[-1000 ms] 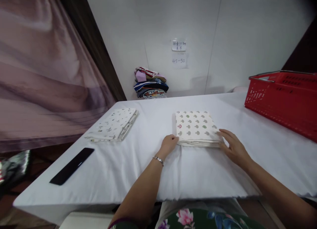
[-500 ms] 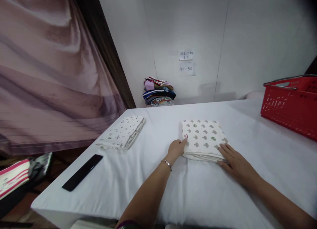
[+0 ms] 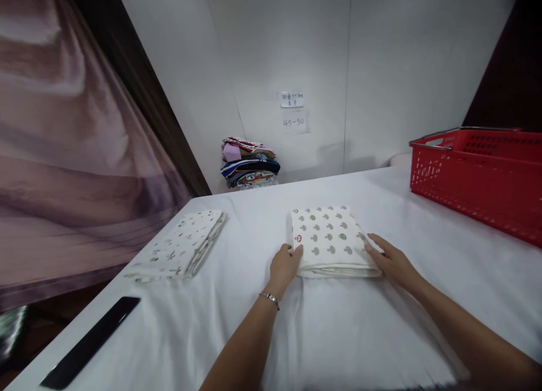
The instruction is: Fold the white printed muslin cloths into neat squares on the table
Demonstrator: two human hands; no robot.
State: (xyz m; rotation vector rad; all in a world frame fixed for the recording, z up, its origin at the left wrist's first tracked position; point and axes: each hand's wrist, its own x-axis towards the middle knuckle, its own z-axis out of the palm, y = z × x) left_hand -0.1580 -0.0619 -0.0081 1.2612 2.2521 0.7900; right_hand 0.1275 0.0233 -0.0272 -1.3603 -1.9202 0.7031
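Head view: two bare hands flanked a folded mushroom-print cloth (image 3: 324,230), which lay flat on a white-covered table (image 3: 248,238), a little right of the middle of the scene. The cloth was off-white, with rows of grey-brown mushrooms and a few red and green ones; several folded layers showed along its near edge. The left hand (image 3: 284,265) met the left edge close to the near corner, its thumb against the top; whether the thumb and fingers were clamped on the layers could not be told. A silvery bracelet (image 3: 270,299) encircled the left wrist. The right hand (image 3: 392,264) touched the right edge near the other near corner, with its thumb and fingers visibly apart.

Farther left on the table, well apart from the hands, lay a second folded cloth (image 3: 182,244), white with small scattered motifs. A long, flat, black object (image 3: 91,343) rested nearer, by the table's left edge. A red basket (image 3: 478,182) with a metal handle stood at the far right. Beyond the table's far edge rose a stack of folded fabrics (image 3: 249,166), beside a pale wall (image 3: 381,69) bearing two paper notes (image 3: 292,100), the lower marked "45-50". A pinkish curtain (image 3: 63,165) hung at the left.
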